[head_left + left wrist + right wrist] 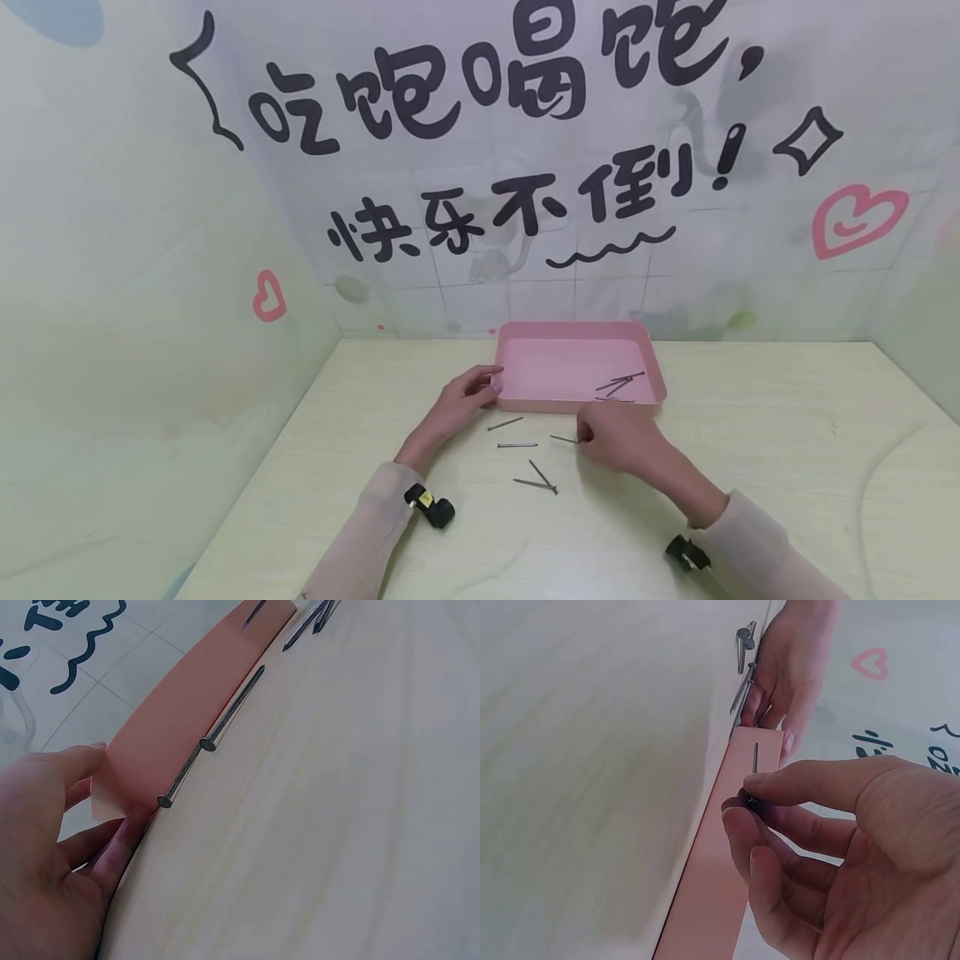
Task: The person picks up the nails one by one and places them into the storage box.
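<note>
A nail [756, 759] is pinched between the thumb and fingers of my right hand [618, 435], with its head among the fingertips and its shank sticking out. That hand is just in front of the near wall of a pink tray [551, 362]. My left hand [461, 398] holds the tray's near left corner, fingers at the rim and thumb low by the near wall. Several nails [621, 383] lie inside the tray at its right. On the table, one nail [506, 424] lies close to the tray, another nail [517, 445] nearer me, then two crossed nails [536, 482].
The pale wooden table [765, 450] extends to both sides. Behind the tray stands a wall [420, 292] printed with large dark characters and hearts. Small black cameras [438, 511] are strapped at both wrists.
</note>
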Demonstrator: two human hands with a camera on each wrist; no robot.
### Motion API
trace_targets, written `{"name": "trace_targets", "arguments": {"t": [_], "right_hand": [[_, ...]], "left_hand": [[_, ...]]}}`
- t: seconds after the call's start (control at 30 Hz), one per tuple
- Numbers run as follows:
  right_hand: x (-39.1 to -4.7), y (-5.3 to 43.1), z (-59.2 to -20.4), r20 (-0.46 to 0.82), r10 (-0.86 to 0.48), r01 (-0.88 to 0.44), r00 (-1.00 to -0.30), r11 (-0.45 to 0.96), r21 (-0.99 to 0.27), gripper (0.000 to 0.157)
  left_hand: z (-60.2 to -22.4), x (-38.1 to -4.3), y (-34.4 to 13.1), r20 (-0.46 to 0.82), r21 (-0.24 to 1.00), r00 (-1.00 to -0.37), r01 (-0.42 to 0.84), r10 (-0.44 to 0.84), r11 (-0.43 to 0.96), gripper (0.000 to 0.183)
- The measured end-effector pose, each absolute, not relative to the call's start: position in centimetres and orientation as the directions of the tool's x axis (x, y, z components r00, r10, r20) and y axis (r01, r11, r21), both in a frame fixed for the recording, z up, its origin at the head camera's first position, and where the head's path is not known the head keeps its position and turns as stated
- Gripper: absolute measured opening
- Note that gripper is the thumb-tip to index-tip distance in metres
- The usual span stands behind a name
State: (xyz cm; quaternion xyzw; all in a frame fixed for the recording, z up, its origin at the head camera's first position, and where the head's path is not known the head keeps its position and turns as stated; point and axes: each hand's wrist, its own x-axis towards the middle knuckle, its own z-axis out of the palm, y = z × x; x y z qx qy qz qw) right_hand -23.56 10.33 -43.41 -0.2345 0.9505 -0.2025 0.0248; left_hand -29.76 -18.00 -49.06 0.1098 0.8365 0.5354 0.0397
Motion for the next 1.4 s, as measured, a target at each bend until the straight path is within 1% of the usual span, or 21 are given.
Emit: {"name": "trace_targets", "arguments": {"t": [0.23, 0.5, 0.9, 1.23, 1.4], "right_hand": [[-23.5, 10.8, -42.9, 0.094, -0.467, -0.465, -0.879, 0.798, -0.384, 0.023], [-23.8, 10.9, -42.8, 0.077, -0.432, -0.424, -0.899, 0.812, -0.4, 0.018], [-24.3, 11.4, -42.9, 0.104, -0.4, -0.407, -0.911, 0.822, -0.398, 0.014], [-24.8, 12.1, -43.0, 0.194, -0.403, -0.447, -0.894, 0.82, -0.358, 0.012], [-25.2, 12.2, -43.1, 0.207, -0.393, -0.443, -0.896, 0.821, -0.359, 0.009]], "left_hand": [[-49.2, -29.9, -18.1, 0.059, 0.903, -0.971, 0.152, 0.233, 0.402, 0.042], [-49.1, -29.9, -18.0, 0.059, 0.902, -0.971, 0.152, 0.233, 0.405, 0.042], [-49.2, -29.9, -17.9, 0.048, 0.902, -0.976, 0.133, 0.212, 0.411, 0.041], [-49.0, -29.6, -17.9, 0.048, 0.899, -0.975, 0.137, 0.217, 0.415, 0.041], [-49.0, -29.7, -18.0, 0.049, 0.9, -0.974, 0.14, 0.222, 0.412, 0.041]]}}
